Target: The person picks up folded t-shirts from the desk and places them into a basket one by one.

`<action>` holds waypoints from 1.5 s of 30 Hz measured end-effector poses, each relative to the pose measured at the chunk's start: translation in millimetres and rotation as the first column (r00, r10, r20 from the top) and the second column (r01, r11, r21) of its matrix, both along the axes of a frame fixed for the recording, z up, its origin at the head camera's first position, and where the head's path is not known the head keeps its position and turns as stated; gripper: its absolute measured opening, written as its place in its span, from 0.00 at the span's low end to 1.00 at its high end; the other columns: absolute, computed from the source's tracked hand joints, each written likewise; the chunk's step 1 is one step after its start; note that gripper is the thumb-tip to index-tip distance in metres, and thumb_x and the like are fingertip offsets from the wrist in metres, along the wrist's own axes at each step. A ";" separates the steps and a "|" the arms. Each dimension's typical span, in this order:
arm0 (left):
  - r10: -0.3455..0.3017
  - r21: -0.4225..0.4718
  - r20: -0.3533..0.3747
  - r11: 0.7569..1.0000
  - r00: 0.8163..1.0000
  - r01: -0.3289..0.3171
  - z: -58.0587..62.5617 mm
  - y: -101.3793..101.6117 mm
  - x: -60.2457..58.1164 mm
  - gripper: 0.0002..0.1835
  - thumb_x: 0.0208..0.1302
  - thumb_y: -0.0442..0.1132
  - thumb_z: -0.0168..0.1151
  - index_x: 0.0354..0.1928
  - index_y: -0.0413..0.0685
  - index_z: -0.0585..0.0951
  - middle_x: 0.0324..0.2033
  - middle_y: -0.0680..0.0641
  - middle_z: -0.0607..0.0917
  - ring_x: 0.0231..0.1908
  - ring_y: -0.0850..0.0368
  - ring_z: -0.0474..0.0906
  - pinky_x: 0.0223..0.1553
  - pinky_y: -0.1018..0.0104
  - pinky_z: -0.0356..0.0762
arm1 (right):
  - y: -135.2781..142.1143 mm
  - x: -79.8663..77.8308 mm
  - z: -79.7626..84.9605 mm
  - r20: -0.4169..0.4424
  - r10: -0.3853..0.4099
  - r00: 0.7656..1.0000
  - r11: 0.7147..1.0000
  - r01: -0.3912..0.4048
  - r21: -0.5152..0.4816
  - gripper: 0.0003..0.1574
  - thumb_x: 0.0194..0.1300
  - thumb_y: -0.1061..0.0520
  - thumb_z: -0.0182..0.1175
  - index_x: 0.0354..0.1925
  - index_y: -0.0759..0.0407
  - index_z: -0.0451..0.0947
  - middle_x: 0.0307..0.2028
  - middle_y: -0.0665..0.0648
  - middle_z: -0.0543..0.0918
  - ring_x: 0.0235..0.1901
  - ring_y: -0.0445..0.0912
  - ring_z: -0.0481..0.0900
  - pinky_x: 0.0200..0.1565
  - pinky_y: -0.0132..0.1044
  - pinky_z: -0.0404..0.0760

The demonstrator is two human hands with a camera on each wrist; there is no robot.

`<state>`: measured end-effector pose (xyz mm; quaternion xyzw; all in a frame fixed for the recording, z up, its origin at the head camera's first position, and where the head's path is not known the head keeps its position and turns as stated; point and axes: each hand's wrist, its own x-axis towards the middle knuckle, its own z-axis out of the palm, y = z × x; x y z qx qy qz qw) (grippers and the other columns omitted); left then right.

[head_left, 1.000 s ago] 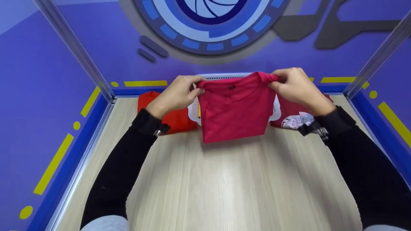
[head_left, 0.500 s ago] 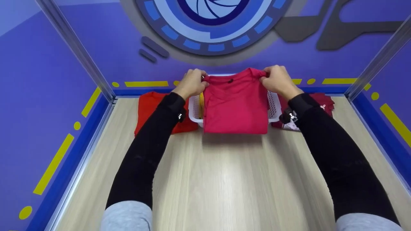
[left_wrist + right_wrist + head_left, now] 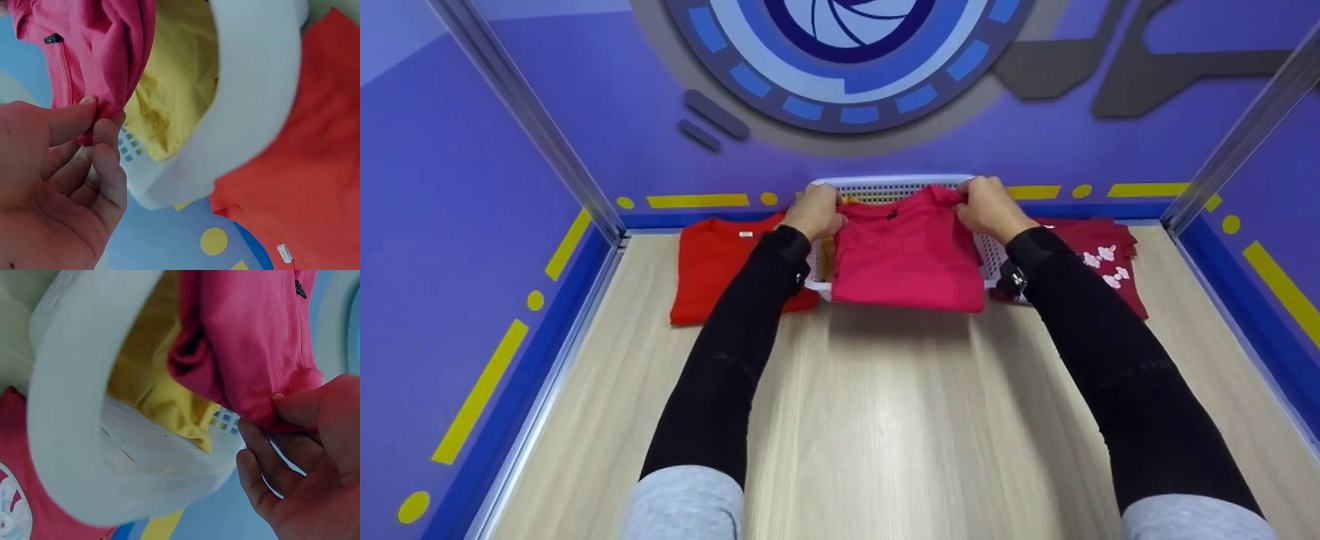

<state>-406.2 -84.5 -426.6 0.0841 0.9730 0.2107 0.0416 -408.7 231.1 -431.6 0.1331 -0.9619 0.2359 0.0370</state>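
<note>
A folded pink-red T-shirt (image 3: 907,259) hangs between both hands, over a white plastic basket (image 3: 990,259) at the back of the table. My left hand (image 3: 815,211) pinches its left shoulder corner between thumb and fingers, as the left wrist view shows. The right hand (image 3: 988,206) pinches the opposite corner near the collar. The shirt's lower folded edge overlaps the basket's front rim in the head view. Inside the basket lies a yellow garment (image 3: 174,79), partly covered by the shirt. In the right wrist view the yellow cloth (image 3: 174,405) shows below the shirt.
A folded orange-red T-shirt (image 3: 709,262) lies left of the basket. To the right is a folded dark red garment (image 3: 1099,262) with pale flower prints. The blue-purple back wall (image 3: 780,161) stands close behind the basket.
Both hands have carried the pink-red shirt away from the body and lowered it over the basket. They have come closer together, and more of the basket and side garments shows.
</note>
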 end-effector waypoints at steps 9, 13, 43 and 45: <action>-0.077 -0.104 0.006 0.992 0.997 0.077 -16.1 14.0 2.0 0.06 0.72 0.34 0.65 0.43 0.38 0.86 0.50 0.39 0.89 0.47 0.47 0.83 0.56 0.52 0.84 | 5.0 3.9 -19.4 0.010 -0.001 1.000 0.998 0.001 0.069 0.10 0.65 0.65 0.58 0.40 0.66 0.85 0.38 0.69 0.84 0.38 0.60 0.77 0.45 0.53 0.78; -0.073 -0.097 0.023 0.992 0.997 0.075 -16.6 14.8 -2.4 0.05 0.71 0.32 0.65 0.43 0.38 0.86 0.50 0.39 0.89 0.46 0.47 0.82 0.55 0.55 0.82 | 4.1 1.0 -19.3 0.008 -0.004 1.000 0.998 0.003 0.063 0.08 0.66 0.65 0.58 0.39 0.66 0.83 0.38 0.68 0.83 0.39 0.60 0.76 0.46 0.53 0.77; 0.119 -0.030 -0.042 0.992 0.992 -0.120 -5.3 19.6 -26.9 0.16 0.72 0.34 0.65 0.58 0.39 0.88 0.63 0.34 0.88 0.65 0.39 0.86 0.67 0.52 0.84 | -20.4 -27.4 -3.0 0.097 -0.178 0.979 0.980 0.167 0.109 0.26 0.69 0.63 0.52 0.60 0.66 0.86 0.64 0.81 0.82 0.64 0.74 0.81 0.65 0.64 0.82; 0.134 -0.027 -0.051 0.990 0.990 -0.136 -6.2 22.2 -27.4 0.15 0.72 0.34 0.65 0.56 0.39 0.89 0.62 0.34 0.89 0.64 0.40 0.87 0.66 0.52 0.85 | -19.7 -28.3 -3.2 0.095 -0.176 0.980 0.981 0.166 0.101 0.26 0.70 0.63 0.51 0.60 0.67 0.86 0.63 0.81 0.82 0.64 0.75 0.81 0.66 0.63 0.81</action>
